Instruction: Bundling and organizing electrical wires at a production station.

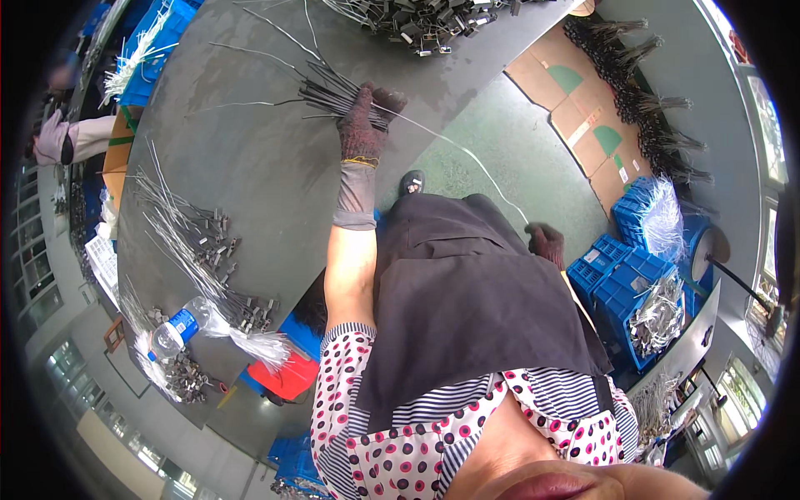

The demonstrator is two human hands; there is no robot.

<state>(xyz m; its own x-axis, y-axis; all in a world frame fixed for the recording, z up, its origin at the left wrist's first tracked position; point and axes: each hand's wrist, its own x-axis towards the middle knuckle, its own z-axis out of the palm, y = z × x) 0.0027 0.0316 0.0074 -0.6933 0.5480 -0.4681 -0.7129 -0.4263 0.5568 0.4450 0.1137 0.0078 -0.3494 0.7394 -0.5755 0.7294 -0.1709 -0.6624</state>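
My left hand (pixel 364 127), in a dark reddish knit glove with a grey cuff, is closed round a bundle of black cables (pixel 327 98) above the grey table. Thin pale wire ends fan out from the bundle to the left. From the bundle a long white strand (pixel 467 152) runs down and right, over the floor side, to my right hand (pixel 546 242). That hand wears a similar dark glove, hangs low by my right side and is closed at the strand's end. Its fingertips are too small to make out exactly.
A heap of dark clip-ended cables (pixel 425 21) lies at the table's far edge. More cable bunches (pixel 196 242), a plastic bottle (pixel 177 330) and white ties (pixel 254 340) lie at left. Blue crates (pixel 625 287) and flattened cardboard (pixel 575 108) with cable bundles stand at right. A red stool (pixel 287 379) is nearby.
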